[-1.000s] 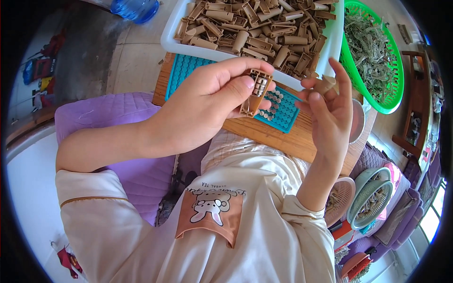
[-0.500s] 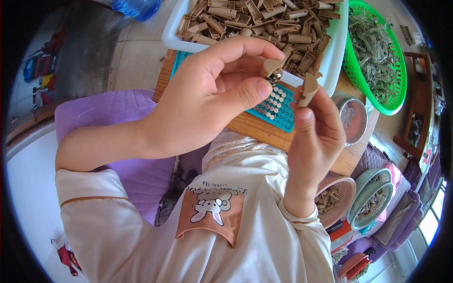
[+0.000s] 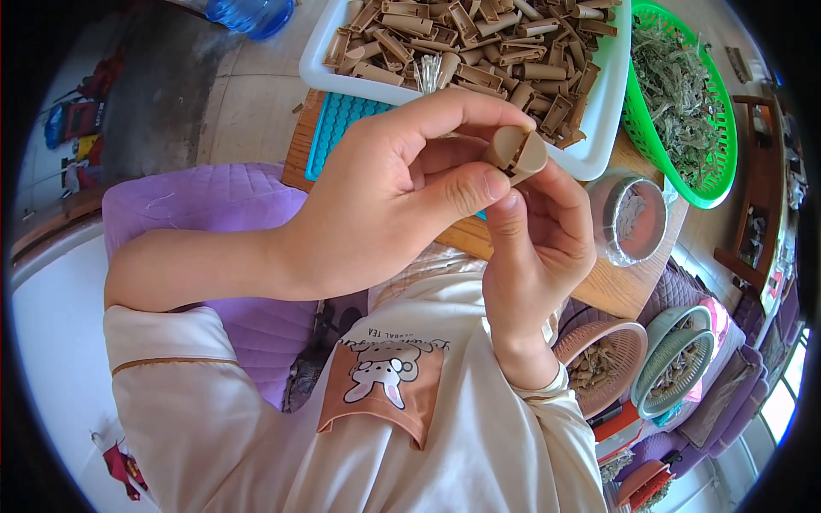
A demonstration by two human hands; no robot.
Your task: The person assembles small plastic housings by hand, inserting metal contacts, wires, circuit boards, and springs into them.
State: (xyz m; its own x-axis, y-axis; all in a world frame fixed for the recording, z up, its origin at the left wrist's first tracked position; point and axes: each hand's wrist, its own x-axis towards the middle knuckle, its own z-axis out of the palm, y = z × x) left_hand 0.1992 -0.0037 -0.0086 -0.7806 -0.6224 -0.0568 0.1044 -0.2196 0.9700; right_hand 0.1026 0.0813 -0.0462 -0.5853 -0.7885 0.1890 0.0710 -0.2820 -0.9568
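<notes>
In front of my chest, my left hand (image 3: 376, 175) pinches a tan plastic half shell (image 3: 508, 144) between thumb and fingers. My right hand (image 3: 534, 265) grips a second tan half shell (image 3: 532, 156), set against the first with a narrow gap between their flat ends. Small parts inside the gap are too dark to make out. A bundle of thin clear strands (image 3: 429, 73) sticks up behind my left hand's knuckles; where it is attached is hidden. Both hands meet at the fingertips.
Beyond my hands a white tray (image 3: 611, 111) holds many tan shells. A teal studded mat (image 3: 338, 128) lies on the wooden table (image 3: 611, 282), partly covered by my hands. To the right are a round tub (image 3: 605, 214), a green basket (image 3: 708, 192) of clear strands and a pink basket (image 3: 629, 363).
My right hand has moved left and brought its half shell against the one in my left hand. The strand bundle now shows behind my left hand, and the hands cover more of the mat.
</notes>
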